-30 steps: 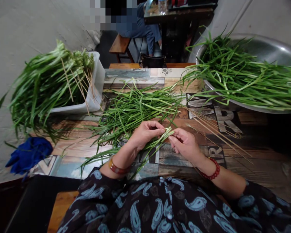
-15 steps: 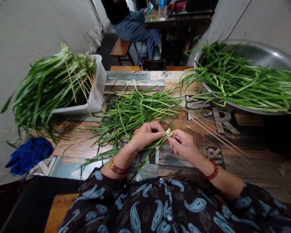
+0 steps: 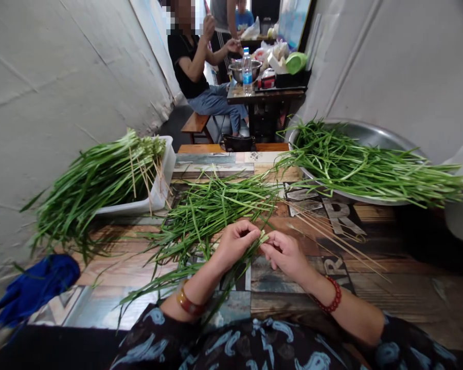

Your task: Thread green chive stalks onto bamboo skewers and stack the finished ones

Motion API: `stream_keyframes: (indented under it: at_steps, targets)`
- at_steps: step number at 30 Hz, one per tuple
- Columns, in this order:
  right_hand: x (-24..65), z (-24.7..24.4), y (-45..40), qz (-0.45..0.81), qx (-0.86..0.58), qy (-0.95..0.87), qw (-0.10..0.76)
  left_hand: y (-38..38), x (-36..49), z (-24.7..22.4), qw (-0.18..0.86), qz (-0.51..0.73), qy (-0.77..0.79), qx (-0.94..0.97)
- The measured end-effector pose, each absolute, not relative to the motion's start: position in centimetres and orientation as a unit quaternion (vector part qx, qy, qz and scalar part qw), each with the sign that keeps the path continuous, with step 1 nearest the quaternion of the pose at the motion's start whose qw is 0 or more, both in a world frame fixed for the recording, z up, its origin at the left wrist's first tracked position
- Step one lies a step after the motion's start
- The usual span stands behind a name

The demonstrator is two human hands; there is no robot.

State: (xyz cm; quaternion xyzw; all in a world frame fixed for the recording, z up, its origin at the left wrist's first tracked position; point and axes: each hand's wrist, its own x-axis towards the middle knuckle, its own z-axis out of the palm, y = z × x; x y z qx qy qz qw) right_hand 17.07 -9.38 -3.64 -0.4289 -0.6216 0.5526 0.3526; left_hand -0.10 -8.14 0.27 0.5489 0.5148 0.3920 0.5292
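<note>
My left hand (image 3: 237,244) is closed around a small bunch of green stalks (image 3: 250,253), whose pale ends poke out past the thumb. Fingertips of my right hand (image 3: 285,252) pinch at those pale ends, nearly touching the left thumb. Just beyond both hands a loose pile of long green stalks (image 3: 216,203) lies on the wood-patterned table (image 3: 293,303). Several thin wooden skewers (image 3: 332,234) lie right of the pile.
A white bin (image 3: 168,172) at the left holds greens and skewers. At the right, a metal basin (image 3: 386,137) overflows with greens. Blue gloves (image 3: 42,285) lie at the left edge. Behind, a person (image 3: 191,67) sits by another table (image 3: 266,95) with a water bottle (image 3: 247,72).
The view has tilted up, so the table sits lower in the picture and more of the seated person shows. Both hands keep nearly the same pose at the bunch.
</note>
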Motion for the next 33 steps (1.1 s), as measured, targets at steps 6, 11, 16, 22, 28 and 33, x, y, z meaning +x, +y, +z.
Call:
stream_keyframes:
  at_steps: [6, 11, 16, 22, 28, 33]
  targets:
    - [17.0, -3.2, -9.4, 0.548, -0.432, -0.623, 0.355, -7.9, -0.3, 0.5, 0.489, 0.39, 0.499, 0.6]
    - [17.1, -3.0, -9.4, 0.54, -0.437, -0.624, 0.358, -8.1, 0.4, 0.1, 0.485, 0.409, 0.525, 0.568]
    - [17.4, -3.1, -9.5, 0.524, -0.437, -0.635, 0.361, -8.2, 0.8, -0.2, 0.625, 0.413, 0.496, 0.439]
    - [17.8, -2.7, -9.5, 0.518, -0.436, -0.646, 0.351, -7.9, 0.3, -0.4, 0.673, 0.391, 0.453, 0.433]
    - [18.2, -2.5, -9.4, 0.515, -0.445, -0.642, 0.353, -7.8, -0.7, 0.1, 0.669, 0.342, 0.459, 0.474]
    - [18.4, -2.9, -9.6, 0.526, -0.441, -0.636, 0.353, -7.7, -0.7, 0.2, 0.632, 0.337, 0.478, 0.508]
